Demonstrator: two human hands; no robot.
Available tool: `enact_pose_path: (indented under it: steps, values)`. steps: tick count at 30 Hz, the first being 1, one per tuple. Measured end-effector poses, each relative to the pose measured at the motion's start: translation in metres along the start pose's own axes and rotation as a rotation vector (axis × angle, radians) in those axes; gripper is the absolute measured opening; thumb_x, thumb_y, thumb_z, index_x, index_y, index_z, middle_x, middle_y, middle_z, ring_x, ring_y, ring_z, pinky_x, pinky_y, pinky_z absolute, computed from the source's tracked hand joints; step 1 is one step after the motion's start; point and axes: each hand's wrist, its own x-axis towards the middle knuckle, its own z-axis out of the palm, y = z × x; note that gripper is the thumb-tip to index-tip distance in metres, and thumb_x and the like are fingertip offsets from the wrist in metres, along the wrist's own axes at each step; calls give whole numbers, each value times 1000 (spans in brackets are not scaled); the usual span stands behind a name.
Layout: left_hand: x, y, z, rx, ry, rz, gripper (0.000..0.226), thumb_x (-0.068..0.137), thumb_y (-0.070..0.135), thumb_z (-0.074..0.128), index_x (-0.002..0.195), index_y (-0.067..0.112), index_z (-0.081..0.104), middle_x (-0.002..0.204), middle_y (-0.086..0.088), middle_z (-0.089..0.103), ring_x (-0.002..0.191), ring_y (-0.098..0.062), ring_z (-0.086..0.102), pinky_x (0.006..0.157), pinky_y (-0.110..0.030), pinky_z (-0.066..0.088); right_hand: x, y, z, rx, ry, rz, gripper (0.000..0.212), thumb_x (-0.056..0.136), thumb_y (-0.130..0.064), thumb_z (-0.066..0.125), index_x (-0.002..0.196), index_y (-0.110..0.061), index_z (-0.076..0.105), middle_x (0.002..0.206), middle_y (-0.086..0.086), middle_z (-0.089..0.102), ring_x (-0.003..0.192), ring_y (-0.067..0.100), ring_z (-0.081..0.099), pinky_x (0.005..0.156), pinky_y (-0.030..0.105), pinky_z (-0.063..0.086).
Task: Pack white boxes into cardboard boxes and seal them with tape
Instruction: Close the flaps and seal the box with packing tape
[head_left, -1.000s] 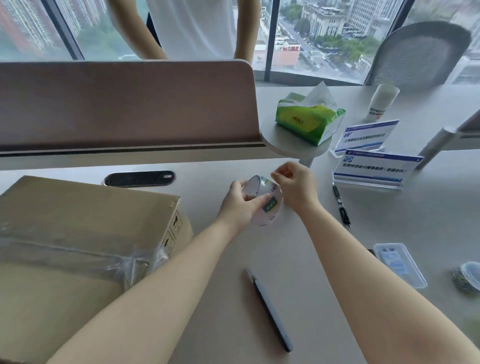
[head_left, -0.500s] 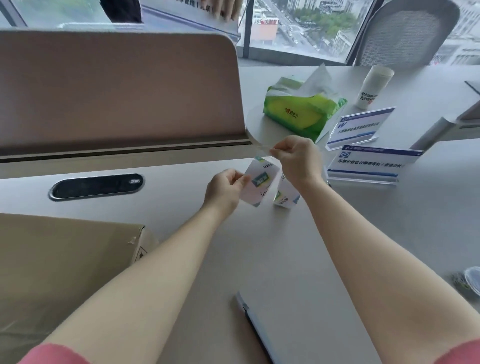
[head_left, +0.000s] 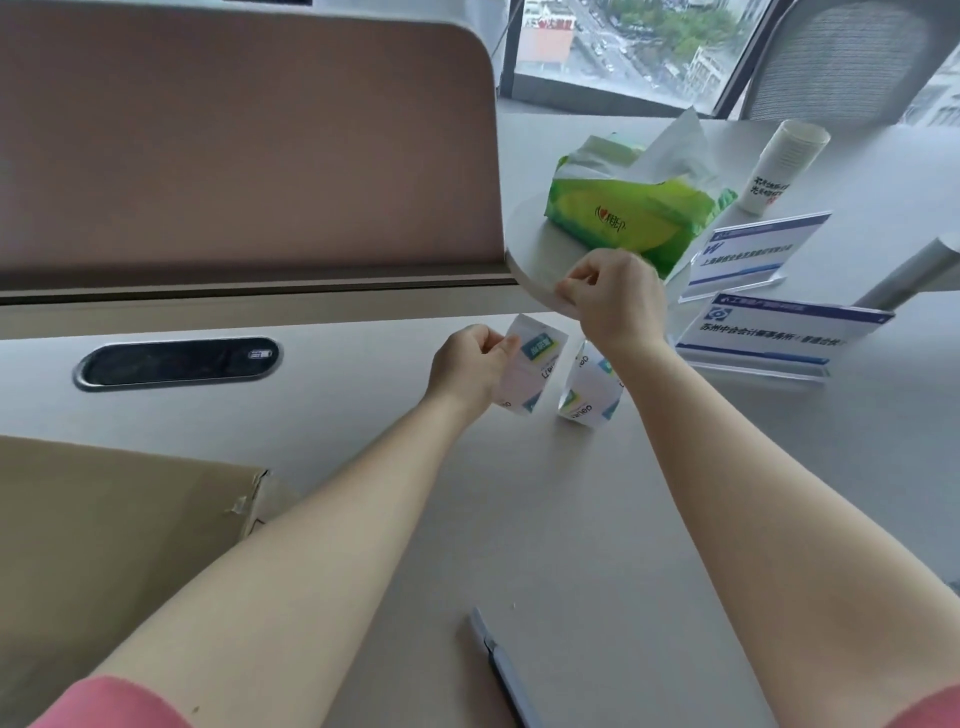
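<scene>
Your left hand (head_left: 475, 366) pinched the tape roll's printed wrapper (head_left: 532, 371) above the desk (head_left: 597, 519); your right hand (head_left: 615, 299), fingers pinched, pulled its torn half (head_left: 587, 389) apart, probably to free tape. The cardboard box (head_left: 114, 525) sat at the desk's near left edge.

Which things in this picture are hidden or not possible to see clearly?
- Cardboard box, head view: cut off by left edge; contents unseen.
- Utility knife: cut off by bottom edge.
- Second tape roll: partly behind right hand.
- What the right fingers pinch: too thin to see.
- Sign text: too small.
</scene>
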Motion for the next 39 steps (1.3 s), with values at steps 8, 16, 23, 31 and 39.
enact_pose_path:
  steps: [8,16,23,31,39]
  values:
    - [-4,-3,-1,-9,-73,-67,18,94,21,50,80,10,55,97,-13,60,86,-22,48,76,-29,37,-6,-6,-5,30,43,54,42,86,-9,56,124,-5,40,111,17,59,107,31,52,83,35,40]
    - [-17,1,-6,76,-159,-84,27,92,8,45,71,22,51,84,-5,53,87,-23,45,71,-28,36,-28,-4,-23,4,70,-46,41,85,9,38,124,0,50,125,18,51,114,33,47,89,32,37]
    - [-69,20,-49,-31,-87,-40,8,95,13,46,99,13,53,100,-5,55,81,-16,53,63,-22,37,-73,-33,-35,145,-51,-34,32,89,-1,44,118,-4,56,126,14,52,115,28,50,91,28,36]
    - [-165,2,-123,-96,207,45,18,96,5,43,106,5,57,81,0,58,67,-4,53,55,-6,42,-158,-87,-13,331,-414,-61,26,91,-14,51,111,-1,61,96,11,61,89,19,51,69,25,40]
    - [-237,-40,-165,286,335,43,30,93,13,52,123,7,55,127,-5,58,118,-16,51,89,-19,35,-240,-110,18,503,-804,112,22,95,-30,48,93,-9,54,76,1,58,65,13,54,64,26,44]
